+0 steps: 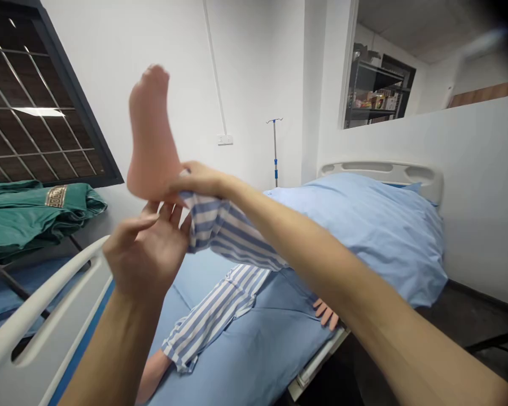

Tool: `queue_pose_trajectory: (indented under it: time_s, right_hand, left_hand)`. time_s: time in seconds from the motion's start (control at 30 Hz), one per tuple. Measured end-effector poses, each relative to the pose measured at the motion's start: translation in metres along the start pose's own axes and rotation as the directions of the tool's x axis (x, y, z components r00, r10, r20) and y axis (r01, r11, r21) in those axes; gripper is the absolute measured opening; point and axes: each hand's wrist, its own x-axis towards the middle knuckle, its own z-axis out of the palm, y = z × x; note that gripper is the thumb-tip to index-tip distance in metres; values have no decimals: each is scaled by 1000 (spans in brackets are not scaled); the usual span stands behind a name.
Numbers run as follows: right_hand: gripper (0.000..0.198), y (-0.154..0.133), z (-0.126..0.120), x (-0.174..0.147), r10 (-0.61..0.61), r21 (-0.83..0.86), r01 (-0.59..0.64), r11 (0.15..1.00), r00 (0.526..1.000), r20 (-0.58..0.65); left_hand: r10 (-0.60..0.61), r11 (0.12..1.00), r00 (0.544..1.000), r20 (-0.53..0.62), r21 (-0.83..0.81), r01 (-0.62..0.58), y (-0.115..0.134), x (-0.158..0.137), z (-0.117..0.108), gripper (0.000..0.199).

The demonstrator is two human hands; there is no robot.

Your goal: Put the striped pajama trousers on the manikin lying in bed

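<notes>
A manikin's leg in blue-and-white striped trousers is raised off the bed, its bare foot pointing toes up. My right hand grips the ankle at the trouser hem. Below the ankle is my left hand, palm turned up and fingers apart. Its fingertips reach the underside of the ankle; whether they bear any weight I cannot tell. The other striped leg lies on the blue sheet, its foot mostly hidden behind my left forearm. A manikin hand shows at the bed's side, partly behind my right arm.
A pale footboard stands close on the left. A blue quilt covers the manikin's upper part, before the headboard. An IV pole stands by the wall. Green cloth lies under the barred window.
</notes>
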Motion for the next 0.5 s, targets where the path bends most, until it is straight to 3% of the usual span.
queue_pose_trajectory:
  time_s: [0.1,0.23,0.37,0.5]
  right_hand:
    - [37,9,-24,2,-25,155,28,988,999,-25]
    - [39,11,-28,2,7,189,-6,982,1000,-3]
    - [33,10,-15,6,-75,163,80,983,997,-35]
    - [31,10,19,9,-68,82,70,994,997,-19]
  left_hand:
    - [29,1000,995,99,-15,-27,-3,17,17,27]
    - [46,999,990,130,-3,-46,-4,16,19,27]
    - [-25,999,998,65,49,22,5,14,5,20]
    - [-34,997,998,-54,71,37,12,3,-15,21]
